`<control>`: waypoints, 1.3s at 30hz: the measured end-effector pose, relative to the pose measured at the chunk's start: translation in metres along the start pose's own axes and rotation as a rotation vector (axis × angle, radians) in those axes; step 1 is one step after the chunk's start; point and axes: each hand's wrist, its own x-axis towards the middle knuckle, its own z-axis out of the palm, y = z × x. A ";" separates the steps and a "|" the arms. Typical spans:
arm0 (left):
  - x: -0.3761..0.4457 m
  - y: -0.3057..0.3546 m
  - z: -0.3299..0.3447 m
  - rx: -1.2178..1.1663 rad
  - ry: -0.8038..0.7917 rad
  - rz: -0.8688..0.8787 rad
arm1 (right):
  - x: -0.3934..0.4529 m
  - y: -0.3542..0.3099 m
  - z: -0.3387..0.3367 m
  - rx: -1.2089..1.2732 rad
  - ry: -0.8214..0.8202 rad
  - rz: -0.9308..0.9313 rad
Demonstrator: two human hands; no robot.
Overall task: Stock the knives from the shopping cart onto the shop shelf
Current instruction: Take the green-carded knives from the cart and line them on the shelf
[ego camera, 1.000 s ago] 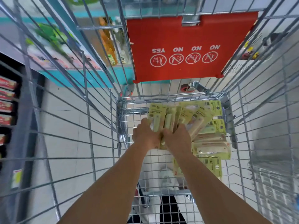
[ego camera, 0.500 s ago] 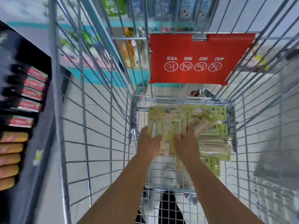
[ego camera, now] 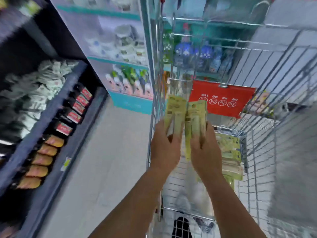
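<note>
— Progress so far?

— Early going, by the look of it. Two bunches of yellow-green knife packs lifted above the shopping cart (ego camera: pixel 243 134), none placed on any shelf yet.

— Hands?

— Left hand (ego camera: pixel 165 148) curled round the left bunch of knife packs (ego camera: pixel 175 114), thumb across the front. Right hand (ego camera: pixel 205 150) gripping the right bunch of knife packs (ego camera: pixel 197 117) the same way. Bunches side by side, edges touching or nearly so; too blurred to tell which.

— Still inside the cart?

— Raised high, just right of the cart's left wall. Whether clear of the rim, cannot tell through the blur.

— Anything left behind?

— Plenty. A pile of remaining knife packs (ego camera: pixel 229 152) lying at the far end of the basket, right of the hands, below the red flap (ego camera: pixel 221 100).

— And the destination?

— Probably the dark shelf (ego camera: pixel 56 143) on the left, holding red-labelled and orange packets. No knife section visible there, so the exact spot stays a guess.

— Remaining work, then?

— Carry over, place both bunches, then back for the pile. Likely several more trips.
</note>
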 end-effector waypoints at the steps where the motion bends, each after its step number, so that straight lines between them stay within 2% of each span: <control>1: -0.010 0.006 -0.019 -0.027 0.006 0.038 | -0.011 -0.016 0.002 0.010 0.015 -0.038; 9: -0.080 0.012 -0.202 -0.241 0.158 0.268 | -0.117 -0.154 0.032 0.074 0.037 -0.318; 16: -0.121 -0.008 -0.350 -0.197 0.363 0.334 | -0.193 -0.260 0.090 0.150 -0.104 -0.465; 25: -0.145 -0.023 -0.488 -0.137 0.670 0.320 | -0.232 -0.369 0.171 0.112 -0.352 -0.691; 32: -0.106 -0.022 -0.569 -0.055 0.819 0.276 | -0.216 -0.451 0.235 0.143 -0.444 -0.809; 39: -0.008 -0.014 -0.646 -0.042 0.901 0.218 | -0.149 -0.541 0.306 0.168 -0.507 -0.919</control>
